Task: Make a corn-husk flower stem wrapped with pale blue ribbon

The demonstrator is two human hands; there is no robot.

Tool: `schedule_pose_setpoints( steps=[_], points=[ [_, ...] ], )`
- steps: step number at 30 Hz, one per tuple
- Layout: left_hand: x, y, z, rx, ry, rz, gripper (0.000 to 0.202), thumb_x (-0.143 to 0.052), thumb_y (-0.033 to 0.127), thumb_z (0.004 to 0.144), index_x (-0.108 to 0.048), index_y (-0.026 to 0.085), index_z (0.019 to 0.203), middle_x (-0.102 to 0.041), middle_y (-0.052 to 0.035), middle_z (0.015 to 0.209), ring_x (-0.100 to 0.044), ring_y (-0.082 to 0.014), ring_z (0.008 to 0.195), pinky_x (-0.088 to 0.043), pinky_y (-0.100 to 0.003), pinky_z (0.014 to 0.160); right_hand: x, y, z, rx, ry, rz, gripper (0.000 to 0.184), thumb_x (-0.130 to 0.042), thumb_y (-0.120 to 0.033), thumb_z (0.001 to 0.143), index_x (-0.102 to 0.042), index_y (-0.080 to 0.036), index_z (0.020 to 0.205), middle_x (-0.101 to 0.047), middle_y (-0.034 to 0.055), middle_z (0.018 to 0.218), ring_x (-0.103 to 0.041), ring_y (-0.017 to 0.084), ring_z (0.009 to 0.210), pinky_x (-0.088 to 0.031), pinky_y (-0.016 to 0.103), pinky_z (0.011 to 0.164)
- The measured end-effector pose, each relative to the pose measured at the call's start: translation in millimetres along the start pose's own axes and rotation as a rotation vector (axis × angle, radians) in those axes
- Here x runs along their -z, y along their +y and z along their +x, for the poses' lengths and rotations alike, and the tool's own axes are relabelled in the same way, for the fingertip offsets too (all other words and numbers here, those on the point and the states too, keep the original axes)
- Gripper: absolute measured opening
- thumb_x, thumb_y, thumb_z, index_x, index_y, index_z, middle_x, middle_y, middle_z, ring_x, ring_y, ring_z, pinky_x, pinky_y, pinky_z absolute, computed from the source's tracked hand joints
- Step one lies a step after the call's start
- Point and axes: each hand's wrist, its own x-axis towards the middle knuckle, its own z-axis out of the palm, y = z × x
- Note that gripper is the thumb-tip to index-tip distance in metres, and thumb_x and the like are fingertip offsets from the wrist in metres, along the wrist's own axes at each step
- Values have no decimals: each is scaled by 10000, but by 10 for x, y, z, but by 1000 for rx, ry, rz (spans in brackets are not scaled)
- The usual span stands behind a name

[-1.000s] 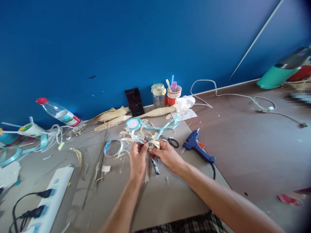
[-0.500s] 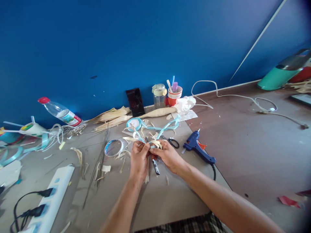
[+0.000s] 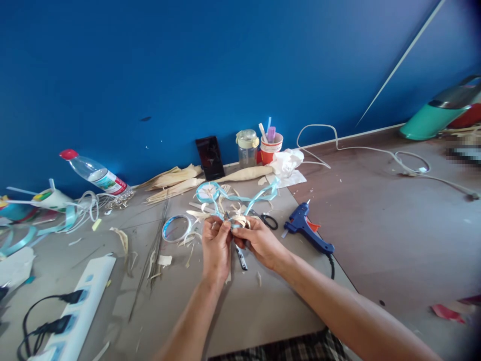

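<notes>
My left hand [image 3: 217,248] and my right hand [image 3: 263,244] meet at the middle of the table, fingertips pinched close together. Between them is a small bundle of pale husk strips [image 3: 239,219] with light blue ribbon [image 3: 258,198] at it. Fingers cover most of the part being gripped. The ribbon stretches away beyond the hands, near a ribbon spool [image 3: 207,191]. Under my right hand lies a black-and-white pen [image 3: 241,258]. Black-handled scissors [image 3: 269,221] rest just past the right fingers, partly hidden.
A blue glue gun [image 3: 310,228] lies to the right with its cord. Left of my hands are a tape roll [image 3: 176,229], thin wires [image 3: 155,250] and a power strip [image 3: 80,308]. Along the wall stand a bottle [image 3: 95,173], a phone [image 3: 209,158], a jar [image 3: 247,149] and paper cups [image 3: 271,149].
Both hands stay almost where they were, still pinching the bundle. The pale strips by the fingers have shifted slightly.
</notes>
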Motion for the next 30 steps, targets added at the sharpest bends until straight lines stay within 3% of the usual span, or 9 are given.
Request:
schedule_pose_setpoints(
  steps=[9,16,23,27,30],
  points=[
    [5,4,37,84,-17,-69,281,-731,261,643,-496,192,779,-574,52,635,-540,-87,460,-414,-216,426,-10,3,0,3,24,47,271,-708,-320,614,-481,-173,613,-446,-67,487,-356,56,429,-240,228,461],
    [-1,43,24,142,-45,-28,275,-737,283,639,-534,171,787,-600,26,640,-546,-100,481,-438,-235,458,-34,3,-20,47,63,-32,240,-705,-278,596,-488,-176,606,-439,-70,494,-376,63,450,-275,229,476],
    [63,32,48,-22,60,62,248,-725,270,657,-508,168,721,-569,36,650,-540,-88,573,-425,-220,551,28,-5,0,105,79,-226,171,-643,-314,671,-564,-164,683,-526,-15,635,-467,111,597,-389,268,625],
    [125,23,54,-123,123,303,218,-683,324,703,-537,165,732,-501,54,585,-451,-66,525,-372,-208,545,125,-18,10,256,158,-627,96,-572,-261,740,-587,-167,738,-553,24,738,-507,158,724,-406,295,703],
    [140,40,51,-188,140,465,196,-646,336,729,-565,161,762,-509,42,596,-455,-82,546,-369,-218,563,129,-81,-40,543,363,-811,189,-564,-222,757,-584,-178,939,-548,76,975,-509,204,931,-405,338,826]
  ],
)
